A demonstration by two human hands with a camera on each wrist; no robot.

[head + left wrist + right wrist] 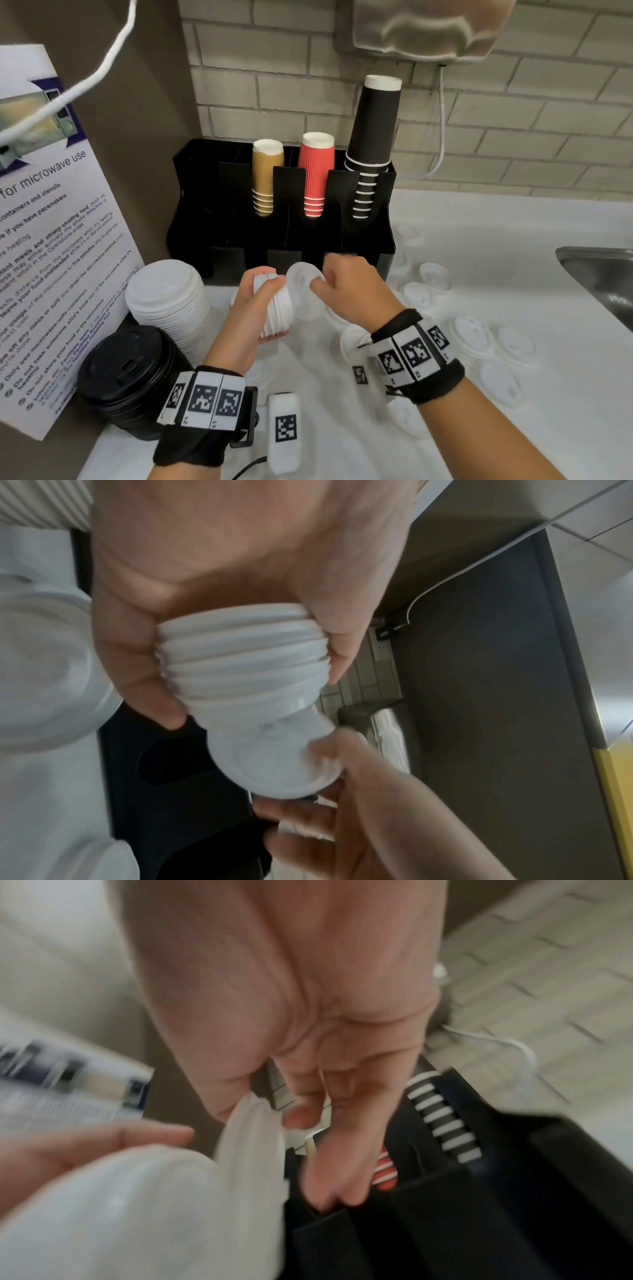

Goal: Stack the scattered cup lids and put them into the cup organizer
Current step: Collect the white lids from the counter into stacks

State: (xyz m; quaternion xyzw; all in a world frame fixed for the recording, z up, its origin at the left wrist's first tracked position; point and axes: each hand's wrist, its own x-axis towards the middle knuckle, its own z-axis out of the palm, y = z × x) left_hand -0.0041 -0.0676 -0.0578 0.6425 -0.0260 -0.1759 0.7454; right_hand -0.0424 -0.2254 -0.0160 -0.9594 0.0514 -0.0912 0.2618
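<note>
Loose lid (305, 287) edge-on against left hand's (255, 308) stack (275, 305).

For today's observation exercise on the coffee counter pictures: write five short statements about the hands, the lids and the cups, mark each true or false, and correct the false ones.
1. The left hand grips a stack of white lids. True.
2. The right hand is empty. False: it pinches a single white lid beside the stack.
3. The red cups stand between the tan cups and the black cups in the organizer. True.
4. All white lids are already gathered. False: loose lids lie on the white counter.
5. The black lids sit in the organizer. False: they stand on the counter at the left, next to a tall white lid stack.
</note>
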